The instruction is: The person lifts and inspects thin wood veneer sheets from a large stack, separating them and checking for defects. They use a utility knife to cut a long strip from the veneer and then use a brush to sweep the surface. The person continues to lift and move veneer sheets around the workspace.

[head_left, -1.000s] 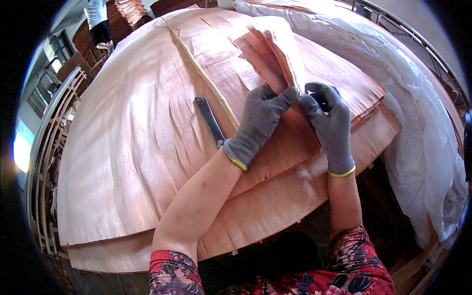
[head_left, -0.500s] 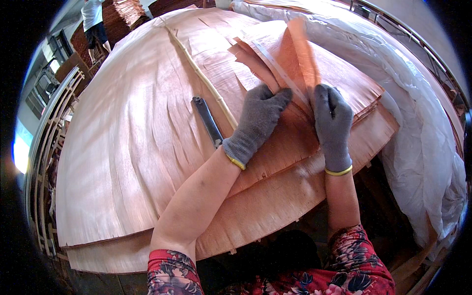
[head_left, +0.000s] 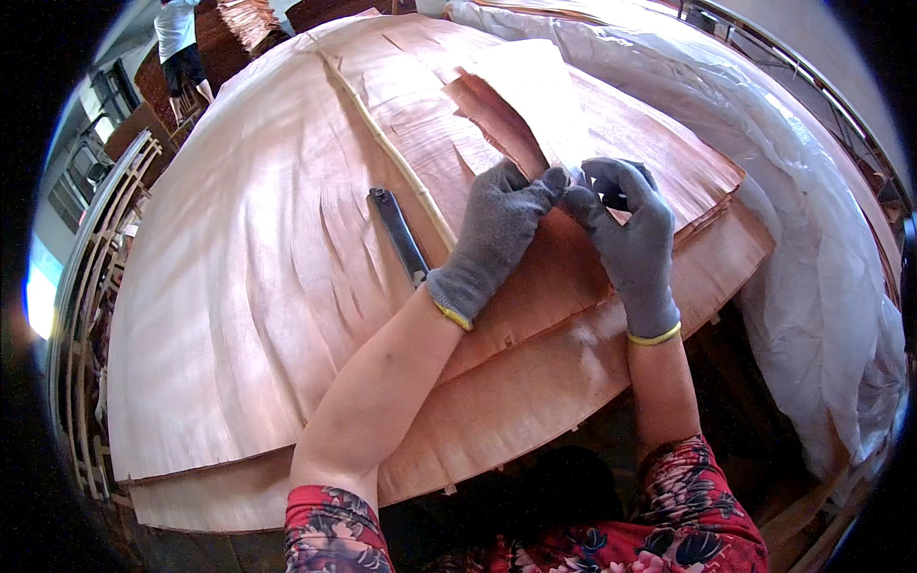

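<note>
Left fingers (head_left: pixel 547 187) keep pinching the brown veneer (head_left: pixel 501 119) jutting beyond them, while the right fingers (head_left: pixel 621 172), half curled, grip uncertain, return beside them, so both now work one spot.

A blown-out bright patch (head_left: pixel 40 298) glares left of the veneer stack (head_left: pixel 239 286), whose top carries a pale sheen; a loose sheet (head_left: pixel 540 91) on it washes out nearly white. Deep shadow lies below the stack's near edge. Fisheye curvature bows its outline.
</note>
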A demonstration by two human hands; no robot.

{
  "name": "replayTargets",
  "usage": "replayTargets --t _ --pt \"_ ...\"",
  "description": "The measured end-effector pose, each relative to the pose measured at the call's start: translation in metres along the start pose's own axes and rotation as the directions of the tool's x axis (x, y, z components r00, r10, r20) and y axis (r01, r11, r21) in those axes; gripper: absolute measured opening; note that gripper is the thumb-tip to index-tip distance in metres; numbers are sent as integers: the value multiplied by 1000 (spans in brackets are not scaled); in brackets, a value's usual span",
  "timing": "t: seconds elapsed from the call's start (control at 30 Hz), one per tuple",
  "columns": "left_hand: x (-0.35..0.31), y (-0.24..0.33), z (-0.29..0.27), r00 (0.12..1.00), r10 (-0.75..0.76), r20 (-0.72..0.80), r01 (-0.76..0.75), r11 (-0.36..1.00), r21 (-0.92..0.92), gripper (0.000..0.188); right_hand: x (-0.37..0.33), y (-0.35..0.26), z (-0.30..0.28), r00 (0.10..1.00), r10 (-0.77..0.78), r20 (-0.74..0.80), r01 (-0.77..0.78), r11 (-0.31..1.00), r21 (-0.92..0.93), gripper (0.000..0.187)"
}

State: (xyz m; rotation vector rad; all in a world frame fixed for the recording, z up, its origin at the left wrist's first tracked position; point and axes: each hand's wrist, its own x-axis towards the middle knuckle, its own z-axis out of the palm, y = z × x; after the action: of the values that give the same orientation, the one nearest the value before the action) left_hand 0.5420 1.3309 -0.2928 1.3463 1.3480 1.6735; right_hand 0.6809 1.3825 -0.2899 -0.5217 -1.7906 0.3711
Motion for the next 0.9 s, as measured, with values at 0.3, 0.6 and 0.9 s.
replayTargets --t 0.3,0.6,0.9 --pt "-1 0 0 999 42 -12 -42 998 -44 24 -1 -1 -2 991 123 53 -127 989 78 15" --pt "-2 3 1 999 29 -37 -31 997 -72 25 0 2 -2 995 91 46 -92 996 12 12" --pt "1 -5 2 979 96 -182 -62 981 186 25 -3 1 -3 986 168 4 -168 986 -9 10"
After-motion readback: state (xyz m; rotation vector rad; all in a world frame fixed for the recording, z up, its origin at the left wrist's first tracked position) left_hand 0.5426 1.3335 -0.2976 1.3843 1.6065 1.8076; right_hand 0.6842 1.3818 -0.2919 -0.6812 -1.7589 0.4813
